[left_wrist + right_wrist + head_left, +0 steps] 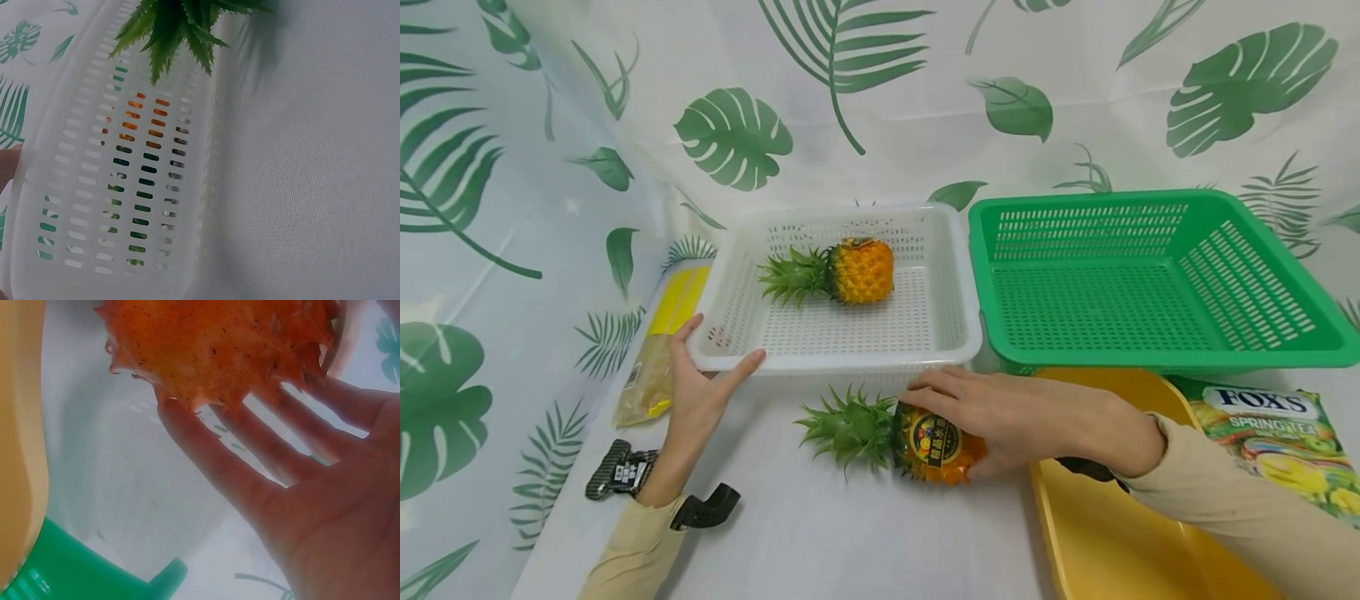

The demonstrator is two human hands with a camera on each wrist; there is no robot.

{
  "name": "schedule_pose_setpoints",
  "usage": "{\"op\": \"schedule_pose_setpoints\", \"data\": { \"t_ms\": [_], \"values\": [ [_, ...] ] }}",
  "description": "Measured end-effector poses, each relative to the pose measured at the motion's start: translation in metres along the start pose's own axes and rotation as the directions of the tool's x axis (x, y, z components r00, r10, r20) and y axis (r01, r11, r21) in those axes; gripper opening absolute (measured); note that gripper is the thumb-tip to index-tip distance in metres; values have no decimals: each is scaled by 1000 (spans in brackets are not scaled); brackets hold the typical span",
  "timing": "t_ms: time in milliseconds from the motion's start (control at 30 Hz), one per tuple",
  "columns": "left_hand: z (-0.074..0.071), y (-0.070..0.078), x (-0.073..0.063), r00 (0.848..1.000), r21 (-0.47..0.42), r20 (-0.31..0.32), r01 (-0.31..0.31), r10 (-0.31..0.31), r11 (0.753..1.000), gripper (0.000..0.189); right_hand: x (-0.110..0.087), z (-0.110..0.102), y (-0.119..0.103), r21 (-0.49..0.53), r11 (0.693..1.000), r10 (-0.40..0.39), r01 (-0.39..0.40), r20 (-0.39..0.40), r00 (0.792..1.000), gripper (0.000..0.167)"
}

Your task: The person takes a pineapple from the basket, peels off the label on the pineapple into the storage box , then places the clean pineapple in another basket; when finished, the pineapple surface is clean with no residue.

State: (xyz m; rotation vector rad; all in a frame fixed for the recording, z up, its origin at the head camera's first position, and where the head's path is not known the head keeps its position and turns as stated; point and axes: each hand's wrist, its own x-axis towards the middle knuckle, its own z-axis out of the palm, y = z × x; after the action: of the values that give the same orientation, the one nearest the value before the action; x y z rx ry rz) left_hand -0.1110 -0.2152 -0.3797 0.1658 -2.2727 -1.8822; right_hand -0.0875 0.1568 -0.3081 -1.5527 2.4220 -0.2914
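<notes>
A small orange pineapple point(937, 443) with a green crown and a black-and-gold label lies on its side in front of the white basket point(842, 362). My right hand point(1000, 412) holds it, fingers over the far side and thumb at the near side; the right wrist view shows several fingers against its spiky base point(212, 350). Whether it touches the table cannot be told. My left hand point(696, 400) rests at the basket's front left corner, thumb and index finger spread along the rim. Inside the basket lies another pineapple point(863, 272), crown to the left.
A green basket point(1150, 360) stands right of the white one. In front of it is a yellow tub point(1120, 533), with a FOX'S candy bag point(1277, 450) beside it. At left lie a yellow-topped bag point(658, 358) and a small black packet point(621, 471).
</notes>
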Motion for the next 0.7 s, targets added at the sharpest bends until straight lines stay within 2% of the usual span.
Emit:
{"op": "schedule_pose_setpoints", "data": {
  "t_ms": [233,333,400,467,500,533,567,600,667,700],
  "values": [
    [-2,2,-3,1000,39,6,15,-16,999,98,0,1,0,16,1000,10,-10,-2,1000,94],
    [-3,3,-6,1000,115,-3,-4,4,993,97,0,1,0,13,1000,16,-16,4,1000,96],
    [-3,5,-9,999,197,-24,-30,35,980,100,1,1,-1,6,1000,22,-22,14,1000,96],
    [-3,7,-15,992,287,-57,-88,108,954,104,1,1,-2,-1,1000,31,-31,25,999,96],
    [-3,8,-18,984,331,-76,-125,159,935,106,2,1,-2,0,999,37,-37,30,999,96],
    [-4,10,-21,971,363,-89,-176,223,915,108,2,0,-2,4,999,43,-43,34,999,96],
    [-3,12,-24,947,391,-98,-245,305,887,108,2,0,-2,10,999,49,-49,38,998,96],
    [-3,14,-27,915,414,-97,-321,392,852,107,2,0,-2,17,998,55,-56,41,998,96],
    [1,19,-34,830,434,-72,-472,552,767,102,2,0,-3,28,998,64,-65,43,997,97],
    [4,21,-37,776,421,-46,-556,629,717,97,2,0,-3,32,997,64,-65,42,997,98]
  ]
}}
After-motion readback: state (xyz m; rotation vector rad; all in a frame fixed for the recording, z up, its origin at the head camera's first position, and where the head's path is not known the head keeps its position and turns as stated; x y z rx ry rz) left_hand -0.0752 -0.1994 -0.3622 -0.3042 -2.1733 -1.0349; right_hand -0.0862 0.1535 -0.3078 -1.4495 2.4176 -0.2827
